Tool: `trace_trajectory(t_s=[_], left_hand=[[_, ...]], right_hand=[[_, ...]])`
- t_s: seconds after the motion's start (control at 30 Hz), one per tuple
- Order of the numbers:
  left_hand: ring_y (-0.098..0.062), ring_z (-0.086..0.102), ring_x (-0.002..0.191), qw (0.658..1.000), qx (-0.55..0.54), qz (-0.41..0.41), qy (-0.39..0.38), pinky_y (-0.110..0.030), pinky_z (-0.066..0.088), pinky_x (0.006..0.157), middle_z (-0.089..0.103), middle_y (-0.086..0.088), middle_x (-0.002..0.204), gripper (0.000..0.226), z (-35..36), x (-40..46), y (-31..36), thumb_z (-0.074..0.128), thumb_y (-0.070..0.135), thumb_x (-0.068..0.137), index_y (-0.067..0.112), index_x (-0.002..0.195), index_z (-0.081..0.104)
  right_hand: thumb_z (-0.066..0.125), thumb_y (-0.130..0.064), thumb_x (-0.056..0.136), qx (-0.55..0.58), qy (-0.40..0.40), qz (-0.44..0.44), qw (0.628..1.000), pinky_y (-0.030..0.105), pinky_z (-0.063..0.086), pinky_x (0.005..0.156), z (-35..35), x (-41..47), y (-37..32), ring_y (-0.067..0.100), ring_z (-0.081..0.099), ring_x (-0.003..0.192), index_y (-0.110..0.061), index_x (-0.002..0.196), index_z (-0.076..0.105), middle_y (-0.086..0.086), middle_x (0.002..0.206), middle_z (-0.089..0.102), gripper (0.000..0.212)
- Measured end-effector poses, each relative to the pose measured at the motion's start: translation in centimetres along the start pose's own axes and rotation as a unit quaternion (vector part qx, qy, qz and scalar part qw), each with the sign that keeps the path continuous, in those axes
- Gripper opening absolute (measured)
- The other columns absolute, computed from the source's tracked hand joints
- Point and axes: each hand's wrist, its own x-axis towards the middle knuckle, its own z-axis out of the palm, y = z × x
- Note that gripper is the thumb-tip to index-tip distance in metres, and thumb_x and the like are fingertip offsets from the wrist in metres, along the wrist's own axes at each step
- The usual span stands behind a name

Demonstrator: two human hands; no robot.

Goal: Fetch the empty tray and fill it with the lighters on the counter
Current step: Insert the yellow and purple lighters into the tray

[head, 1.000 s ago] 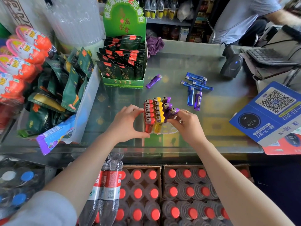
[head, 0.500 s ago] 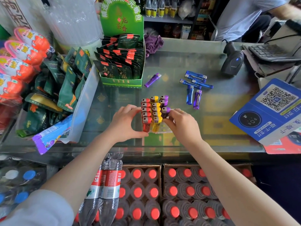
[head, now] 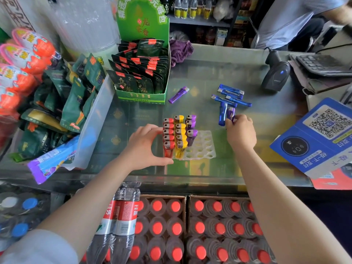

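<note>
A clear tray point(head: 206, 147) sits on the glass counter point(head: 219, 73), its left side filled with upright red, yellow and purple lighters point(head: 178, 135); the left hand point(head: 144, 147) grips that side; the right hand point(head: 240, 133) pinches a purple lighter point(head: 230, 113) beside loose blue lighters point(head: 229, 98); 1 purple lighter point(head: 178, 94) lies apart by a green display box point(head: 142, 97).

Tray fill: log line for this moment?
tray: partly filled | left hand: steadies tray | right hand: pinching purple lighter | blue lighters: loose on counter

Shop interior, daylit. Glass-topped counter point(head: 219, 73) across the middle; stocked shelving point(head: 200, 20) behind. Cartons of red-capped bottles point(head: 190, 225) on the floor below.
</note>
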Motion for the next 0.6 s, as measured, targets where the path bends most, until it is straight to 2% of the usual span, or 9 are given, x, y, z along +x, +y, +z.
trace_trajectory(t_s=[0.07, 0.17, 0.37, 0.4, 0.47, 0.6], left_hand=[[-0.009, 0.029, 0.113, 1.000, 0.014, -0.001, 0.004, -0.033, 0.024, 0.088, 0.039, 0.012, 0.126, 0.080, 0.2, 0.0, 0.1, 0.064, 0.070, 0.054, 0.036, 0.122, 0.041], [-0.009, 0.029, 0.112, 1.000, 0.022, -0.003, 0.004, -0.036, 0.026, 0.092, 0.039, 0.012, 0.124, 0.078, 0.2, 0.1, 0.2, 0.062, 0.071, 0.054, 0.033, 0.120, 0.045], [-0.007, 0.028, 0.109, 1.000, 0.016, 0.005, 0.005, -0.035, 0.026, 0.091, 0.040, 0.012, 0.121, 0.075, 0.1, 0.1, 0.2, 0.062, 0.070, 0.055, 0.032, 0.117, 0.047], [-0.008, 0.028, 0.109, 1.000, 0.018, 0.007, 0.006, -0.034, 0.026, 0.090, 0.040, 0.012, 0.121, 0.074, 0.2, 0.0, 0.2, 0.063, 0.070, 0.055, 0.032, 0.118, 0.047], [-0.009, 0.029, 0.110, 1.000, 0.020, 0.007, 0.008, -0.034, 0.026, 0.089, 0.041, 0.012, 0.121, 0.075, 0.2, 0.1, 0.2, 0.063, 0.069, 0.055, 0.033, 0.119, 0.047], [-0.013, 0.031, 0.113, 1.000, 0.019, 0.006, 0.004, -0.037, 0.028, 0.092, 0.041, 0.010, 0.123, 0.079, 0.0, -0.1, 0.2, 0.060, 0.072, 0.055, 0.034, 0.122, 0.045]], right_hand=[[0.053, -0.030, 0.087, -0.030, -0.002, -0.006, 1.000, 0.034, 0.036, 0.070, 0.0, 0.0, -0.2, 0.032, 0.054, 0.091, -0.010, 0.107, 0.054, 0.014, 0.114, 0.054, 0.029], [0.057, -0.023, 0.086, -0.013, -0.019, -0.030, 0.999, 0.031, 0.036, 0.065, -0.1, -0.4, 0.0, 0.027, 0.048, 0.078, -0.011, 0.100, 0.061, 0.014, 0.099, 0.061, 0.019], [0.061, -0.021, 0.082, 0.169, -0.041, -0.061, 0.983, 0.024, 0.035, 0.056, -0.8, -3.7, -0.1, 0.010, 0.050, 0.062, -0.016, 0.088, 0.065, -0.004, 0.073, 0.062, 0.009], [0.060, -0.020, 0.083, 0.212, -0.057, -0.067, 0.973, 0.021, 0.036, 0.055, -0.9, -4.5, -0.4, 0.005, 0.050, 0.058, -0.019, 0.084, 0.063, -0.006, 0.070, 0.063, 0.003], [0.055, -0.014, 0.087, 0.311, -0.114, -0.079, 0.940, 0.014, 0.038, 0.050, -1.1, -6.1, -1.3, 0.000, 0.049, 0.050, -0.023, 0.084, 0.056, -0.006, 0.069, 0.066, 0.009], [0.040, -0.002, 0.093, 0.433, -0.200, -0.102, 0.873, 0.017, 0.037, 0.044, -1.5, -8.5, -2.2, 0.008, 0.044, 0.047, -0.017, 0.091, 0.048, -0.001, 0.065, 0.052, 0.017]])
